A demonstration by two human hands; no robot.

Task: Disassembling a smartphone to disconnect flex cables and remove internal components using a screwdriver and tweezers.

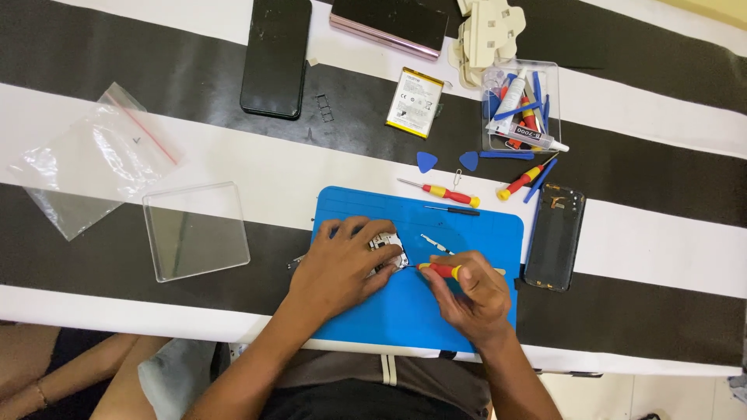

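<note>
Two hands work at a small opened device on a blue mat [482,225].

The left hand [342,268] presses down flat on the device part [387,245], gripping its edges; the right hand [471,292] pinches a red-and-yellow screwdriver [437,269], its tip at the part's edge. Judging by what lies apart, disassembly is well along: a back cover [554,237] rests right of the mat and a battery [415,102] sits above it. Screws in the part seem left to handle; a second screwdriver [442,191] lies unused.
</note>
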